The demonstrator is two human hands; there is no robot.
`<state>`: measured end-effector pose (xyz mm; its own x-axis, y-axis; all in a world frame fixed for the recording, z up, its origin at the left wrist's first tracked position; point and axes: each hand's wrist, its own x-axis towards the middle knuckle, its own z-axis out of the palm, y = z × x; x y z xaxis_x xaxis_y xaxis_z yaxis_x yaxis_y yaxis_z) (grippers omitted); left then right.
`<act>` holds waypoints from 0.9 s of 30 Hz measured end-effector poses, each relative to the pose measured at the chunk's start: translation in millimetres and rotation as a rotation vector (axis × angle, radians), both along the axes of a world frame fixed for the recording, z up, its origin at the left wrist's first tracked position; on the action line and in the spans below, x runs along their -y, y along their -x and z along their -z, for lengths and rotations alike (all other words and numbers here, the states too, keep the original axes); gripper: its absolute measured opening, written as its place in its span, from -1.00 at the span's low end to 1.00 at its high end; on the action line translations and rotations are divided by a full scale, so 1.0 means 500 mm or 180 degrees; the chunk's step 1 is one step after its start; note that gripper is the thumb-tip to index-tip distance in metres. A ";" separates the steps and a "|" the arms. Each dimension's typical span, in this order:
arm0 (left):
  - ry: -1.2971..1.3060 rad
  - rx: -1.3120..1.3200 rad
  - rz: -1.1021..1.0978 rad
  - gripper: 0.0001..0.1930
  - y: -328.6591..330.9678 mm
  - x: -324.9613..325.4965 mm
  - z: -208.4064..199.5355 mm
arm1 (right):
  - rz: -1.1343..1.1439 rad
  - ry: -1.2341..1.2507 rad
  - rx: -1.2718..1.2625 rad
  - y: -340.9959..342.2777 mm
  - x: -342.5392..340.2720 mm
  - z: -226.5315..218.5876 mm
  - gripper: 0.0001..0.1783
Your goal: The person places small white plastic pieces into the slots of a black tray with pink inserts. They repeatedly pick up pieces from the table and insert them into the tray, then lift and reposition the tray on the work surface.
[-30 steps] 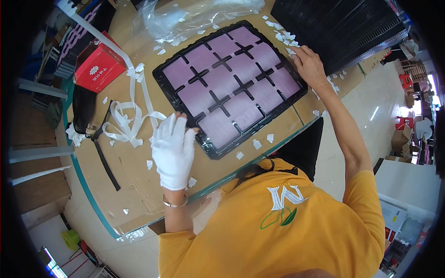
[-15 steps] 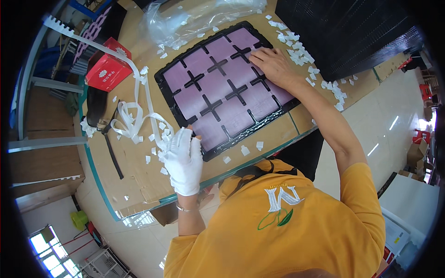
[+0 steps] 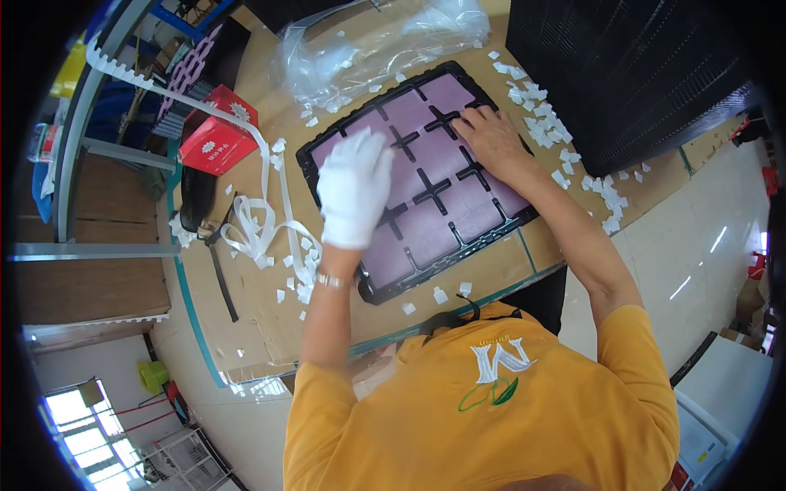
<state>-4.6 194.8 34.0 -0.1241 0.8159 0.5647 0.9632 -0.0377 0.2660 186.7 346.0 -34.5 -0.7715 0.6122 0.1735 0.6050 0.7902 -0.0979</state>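
Note:
A black plastic tray (image 3: 458, 236) lies on the cardboard-covered table, its cells divided by black cross-shaped ribs. Flat purple pieces (image 3: 483, 204) fill the cells. My left hand (image 3: 354, 192), in a white glove, is over the tray's left side with fingers stretched out, a little blurred. I see nothing in it, though its palm side is hidden. Bare, my right hand (image 3: 495, 147) rests on the tray's far right part. Its fingers are bent, with the tips touching near a rib and nothing visible between them.
White tape strip (image 3: 266, 164) trails from the metal frame across the table's left side, beside a red box (image 3: 217, 139) and a dark tool (image 3: 221, 270). Small white scraps (image 3: 544, 123) lie around the tray. Clear plastic film (image 3: 377, 45) is behind it; a tall black stack (image 3: 622, 82) stands right.
My left hand has moved from the tray's near left corner up and over its left side. My right hand stays at the far right part. The whole view has shifted slightly.

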 end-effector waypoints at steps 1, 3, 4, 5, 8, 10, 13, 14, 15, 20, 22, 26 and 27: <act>-0.0094 0.0013 0.0040 -0.79 0.015 -0.048 0.017 | -0.0099 -0.0091 -0.0296 -0.014 -0.005 0.014 -0.56; 0.0215 0.0058 0.0132 -0.78 0.049 -0.131 0.041 | -0.0153 -0.0192 -0.0879 -0.027 -0.008 0.017 -0.57; 0.0158 0.0030 0.0153 -0.79 0.054 -0.161 0.051 | -0.0085 -0.0189 -0.1135 -0.038 -0.010 0.002 -0.60; 0.0107 0.0008 0.0190 -0.79 0.053 -0.187 0.063 | 0.0005 -0.0185 -0.1383 -0.053 -0.009 -0.011 -0.63; -0.0018 -0.0313 0.0753 -0.81 0.024 -0.229 0.068 | 0.0542 -0.0027 -0.1716 -0.117 0.008 -0.042 -0.63; 0.0043 -0.0839 0.1027 -0.77 0.004 -0.249 0.084 | 0.0561 -0.0025 -0.1712 -0.165 0.026 -0.039 -0.62; 0.0372 -0.1088 0.1063 -0.72 -0.006 -0.272 0.111 | 0.0675 0.0195 -0.1591 -0.211 0.068 -0.040 -0.59; 0.0448 -0.1167 0.1041 -0.70 -0.011 -0.274 0.114 | 0.0694 0.0291 -0.1556 -0.226 0.080 -0.037 -0.60; 0.0443 -0.1297 0.1076 -0.70 -0.013 -0.275 0.117 | 0.0707 0.0390 -0.1520 -0.235 0.091 -0.034 -0.61; 0.0564 -0.1577 0.1200 -0.68 -0.026 -0.270 0.143 | 0.0676 0.0116 -0.1274 -0.256 0.136 -0.027 -0.67; 0.0396 -0.1498 0.1181 -0.68 -0.023 -0.265 0.148 | 0.0624 -0.0072 -0.1140 -0.257 0.141 -0.023 -0.69; 0.0208 -0.1127 0.1048 -0.70 -0.046 -0.242 0.118 | 0.0971 0.0088 -0.1112 -0.251 0.140 -0.016 -0.71; 0.0164 -0.0968 0.1061 -0.71 -0.048 -0.222 0.106 | 0.1014 0.0181 -0.1173 -0.246 0.143 -0.018 -0.71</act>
<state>19.5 306.0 -18.8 0.3154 0.8112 0.4924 0.9354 -0.3531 -0.0174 309.5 274.5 -25.4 -0.4378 0.8243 0.3591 0.7328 0.5585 -0.3888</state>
